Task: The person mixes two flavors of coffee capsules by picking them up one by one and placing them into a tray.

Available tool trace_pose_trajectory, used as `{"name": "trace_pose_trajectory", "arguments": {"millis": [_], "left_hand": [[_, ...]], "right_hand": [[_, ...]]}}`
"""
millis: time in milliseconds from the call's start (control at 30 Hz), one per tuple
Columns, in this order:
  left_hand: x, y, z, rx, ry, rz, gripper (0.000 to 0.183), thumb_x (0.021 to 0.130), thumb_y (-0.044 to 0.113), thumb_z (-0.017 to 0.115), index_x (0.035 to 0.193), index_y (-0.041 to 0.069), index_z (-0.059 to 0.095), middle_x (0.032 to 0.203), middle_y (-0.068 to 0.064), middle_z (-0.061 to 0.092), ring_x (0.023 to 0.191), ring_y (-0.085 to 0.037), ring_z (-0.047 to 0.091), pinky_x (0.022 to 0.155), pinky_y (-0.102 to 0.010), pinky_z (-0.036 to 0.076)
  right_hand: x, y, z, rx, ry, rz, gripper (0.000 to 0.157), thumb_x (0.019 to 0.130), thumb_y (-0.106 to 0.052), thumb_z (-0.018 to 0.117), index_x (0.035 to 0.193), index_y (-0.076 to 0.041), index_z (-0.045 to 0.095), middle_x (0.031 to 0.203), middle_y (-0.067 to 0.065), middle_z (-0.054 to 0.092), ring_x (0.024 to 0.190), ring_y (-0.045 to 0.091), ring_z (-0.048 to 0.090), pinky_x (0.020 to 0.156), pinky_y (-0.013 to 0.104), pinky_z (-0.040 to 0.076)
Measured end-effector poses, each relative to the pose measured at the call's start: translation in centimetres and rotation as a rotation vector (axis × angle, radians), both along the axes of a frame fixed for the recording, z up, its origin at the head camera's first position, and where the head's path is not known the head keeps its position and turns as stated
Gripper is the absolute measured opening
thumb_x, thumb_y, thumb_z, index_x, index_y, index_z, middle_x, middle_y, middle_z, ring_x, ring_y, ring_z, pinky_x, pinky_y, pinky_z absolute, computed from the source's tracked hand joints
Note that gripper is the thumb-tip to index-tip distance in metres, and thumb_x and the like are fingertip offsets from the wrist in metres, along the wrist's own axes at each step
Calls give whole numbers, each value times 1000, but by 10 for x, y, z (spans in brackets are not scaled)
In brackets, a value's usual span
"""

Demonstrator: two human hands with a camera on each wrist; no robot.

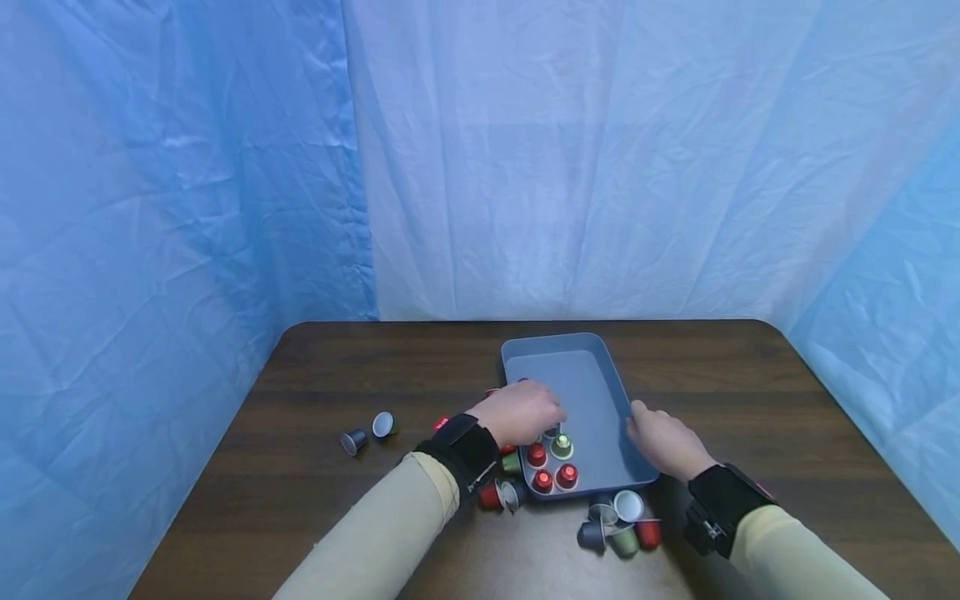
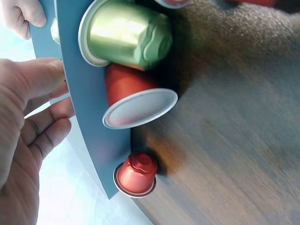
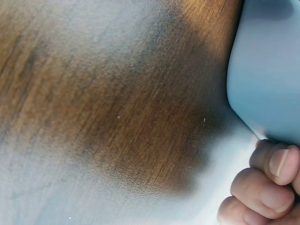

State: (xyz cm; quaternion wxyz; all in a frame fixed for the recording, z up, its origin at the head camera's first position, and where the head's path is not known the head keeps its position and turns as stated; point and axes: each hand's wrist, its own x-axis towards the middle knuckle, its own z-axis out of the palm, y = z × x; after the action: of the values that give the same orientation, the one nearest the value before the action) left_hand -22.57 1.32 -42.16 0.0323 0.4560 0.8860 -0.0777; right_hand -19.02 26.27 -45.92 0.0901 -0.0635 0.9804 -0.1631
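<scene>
1. The gray-blue tray (image 1: 588, 379) lay on the wooden table (image 1: 750, 375), with the coffee capsules both inside and around it; three red capsules (image 1: 567, 476) and a green capsule (image 1: 562, 446) stood inside, at the near left, lids down.
2. The right hand (image 1: 666, 440) gripped the tray's right side, its fingers curled at the edge. That hold seemed a sound way to keep the tray from sliding.
3. The left hand (image 1: 521, 412) hung over the tray's left side, thumb and forefinger drawn close together, the other fingers loosely bent. A dark capsule (image 1: 551, 432) showed beneath them; whether they pinched it, I could not tell.
4. Setting a capsule down well probably called for a light grip on its sides, the lid brought flat to the floor, and a straight release that spared its neighbors.
5. Along the outside of the left wall, a green-gold capsule (image 2: 126, 37) lay on its side and a small red capsule (image 2: 137, 176) stood near the corner; the left forearm needed care there.
6. No brand or lettering could be read on the capsules; the white lid (image 1: 628, 506) near the front looked plain. A red patch (image 1: 440, 422) by the left wristband (image 1: 459, 450) carried a pale mark too small to make out.
</scene>
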Motion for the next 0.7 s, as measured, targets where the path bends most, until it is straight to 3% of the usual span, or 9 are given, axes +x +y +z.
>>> {"name": "trace_pose_trajectory", "arguments": {"millis": [267,500,700], "left_hand": [[4,-12,10,38,32,23,31,97,28,72,128,26,72,116,8,73,111,-12,64,100,-30,51],[8,-40,25,50,68,63,37,96,37,73,131,27,70,122,7,72,114,-16,63,99,-34,51],[9,-67,33,42,53,137,48,91,40,77,137,27,66,126,4,70,114,-18,61,101,-39,50]], "right_hand": [[1,0,0,-3,13,11,16,105,-15,53,103,1,53,71,7,54,64,19,57,56,33,46],[1,1,0,-4,18,13,17,105,-15,53,104,2,54,71,7,54,64,19,57,57,33,46],[1,1,-1,-12,16,13,18,106,-15,53,105,2,54,71,7,54,66,19,58,57,33,47]]}}
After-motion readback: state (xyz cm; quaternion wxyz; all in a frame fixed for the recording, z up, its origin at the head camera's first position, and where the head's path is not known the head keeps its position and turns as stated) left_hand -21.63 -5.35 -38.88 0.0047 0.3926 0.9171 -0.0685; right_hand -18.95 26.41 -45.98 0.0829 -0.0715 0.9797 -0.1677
